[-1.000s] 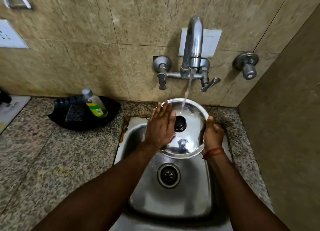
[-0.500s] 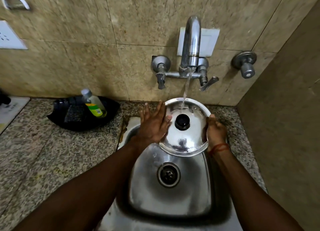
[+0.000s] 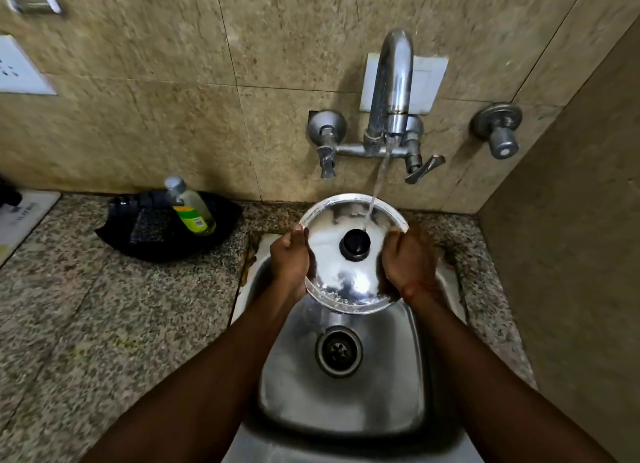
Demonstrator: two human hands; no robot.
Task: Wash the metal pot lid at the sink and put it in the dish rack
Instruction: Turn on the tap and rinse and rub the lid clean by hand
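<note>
Gripped at opposite rims between left hand (image 3: 289, 254) and right hand (image 3: 408, 258) — metal pot lid (image 3: 349, 275), stiff, light, likely wet-slippery — safest held there.

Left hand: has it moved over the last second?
Yes. The left hand slid off the lid top, away from the black knob, and now grips the lid's left rim, farther left of the tap.

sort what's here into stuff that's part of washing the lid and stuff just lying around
Part of the job: metal pot lid, left hand and right hand gripping its rim, tap running water onto it, sink.

Just lying about: soap bottle, black tray it sits in, spare wall valve.
</note>
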